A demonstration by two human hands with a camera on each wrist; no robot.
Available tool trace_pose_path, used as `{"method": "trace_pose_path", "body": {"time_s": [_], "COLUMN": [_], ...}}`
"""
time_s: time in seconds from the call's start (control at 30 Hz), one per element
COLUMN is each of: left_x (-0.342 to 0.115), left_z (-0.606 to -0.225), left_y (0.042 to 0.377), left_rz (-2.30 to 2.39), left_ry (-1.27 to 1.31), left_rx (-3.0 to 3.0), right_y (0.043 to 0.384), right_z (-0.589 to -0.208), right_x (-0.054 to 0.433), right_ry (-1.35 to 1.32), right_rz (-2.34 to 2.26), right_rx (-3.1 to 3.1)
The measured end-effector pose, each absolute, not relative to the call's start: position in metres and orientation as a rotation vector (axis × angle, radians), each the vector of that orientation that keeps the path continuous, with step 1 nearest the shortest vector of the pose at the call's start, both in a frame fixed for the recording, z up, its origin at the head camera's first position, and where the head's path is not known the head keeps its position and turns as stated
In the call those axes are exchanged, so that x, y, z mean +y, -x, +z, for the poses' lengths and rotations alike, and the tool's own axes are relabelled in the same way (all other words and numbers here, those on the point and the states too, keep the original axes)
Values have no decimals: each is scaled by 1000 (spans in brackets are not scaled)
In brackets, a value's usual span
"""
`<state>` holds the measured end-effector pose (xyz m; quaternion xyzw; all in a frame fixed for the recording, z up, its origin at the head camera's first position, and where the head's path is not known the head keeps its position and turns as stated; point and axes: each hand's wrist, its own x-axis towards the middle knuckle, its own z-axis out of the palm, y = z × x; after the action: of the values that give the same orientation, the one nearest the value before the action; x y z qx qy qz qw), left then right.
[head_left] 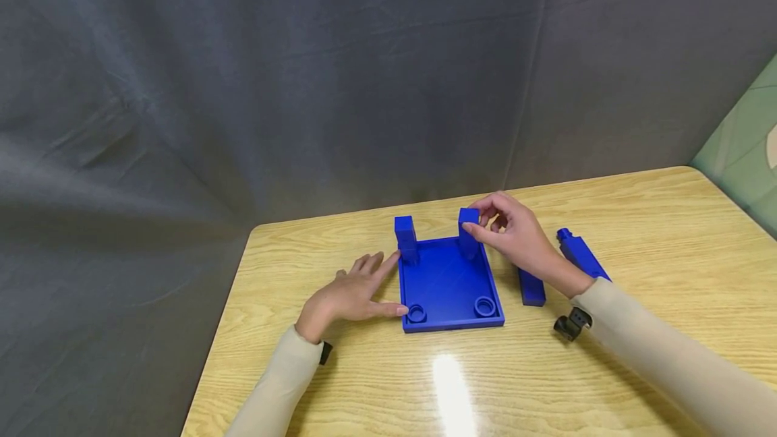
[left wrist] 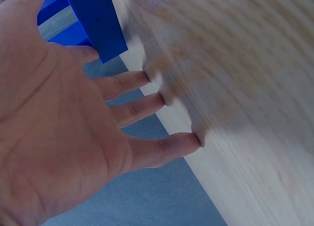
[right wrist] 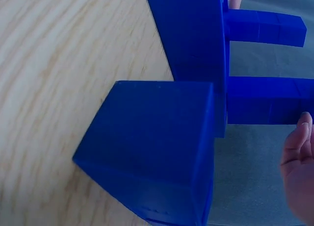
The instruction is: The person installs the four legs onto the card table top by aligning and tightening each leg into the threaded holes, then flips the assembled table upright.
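A square blue tray [head_left: 449, 288] with raised edges lies on the table, with round sockets in its two near corners. Two blue square posts stand upright at its far corners, the left post [head_left: 406, 238] and the right post [head_left: 468, 235]. My right hand [head_left: 512, 231] pinches the upper part of the right post between thumb and fingers. My left hand [head_left: 358, 292] lies spread at the tray's left side, thumb by the near-left socket [head_left: 416, 313] and forefinger close to the left post's foot. In the left wrist view three fingertips of the left hand [left wrist: 73, 123] rest on the wood.
Two more blue posts lie on the table to the right of the tray: one post [head_left: 532, 288] is partly under my right forearm, the other post [head_left: 581, 255] shows a threaded-looking end. A grey cloth [head_left: 388, 86] hangs behind the wooden table [head_left: 668, 235].
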<state>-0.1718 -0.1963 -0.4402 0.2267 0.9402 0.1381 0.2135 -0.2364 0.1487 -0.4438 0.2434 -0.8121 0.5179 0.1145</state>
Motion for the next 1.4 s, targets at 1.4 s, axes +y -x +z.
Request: {"method": "trace_pose_path", "body": {"time_s": [1.4], "left_x": [-197], "left_z": [-443], "left_y": [171], "left_rz": [417], "left_ry": [-625], "left_rx": [2613], "right_y": [225], "right_z": [-435], "right_x": [142], "right_ry": [-569], "right_rz": [1491], "right_rx": [-2448]}}
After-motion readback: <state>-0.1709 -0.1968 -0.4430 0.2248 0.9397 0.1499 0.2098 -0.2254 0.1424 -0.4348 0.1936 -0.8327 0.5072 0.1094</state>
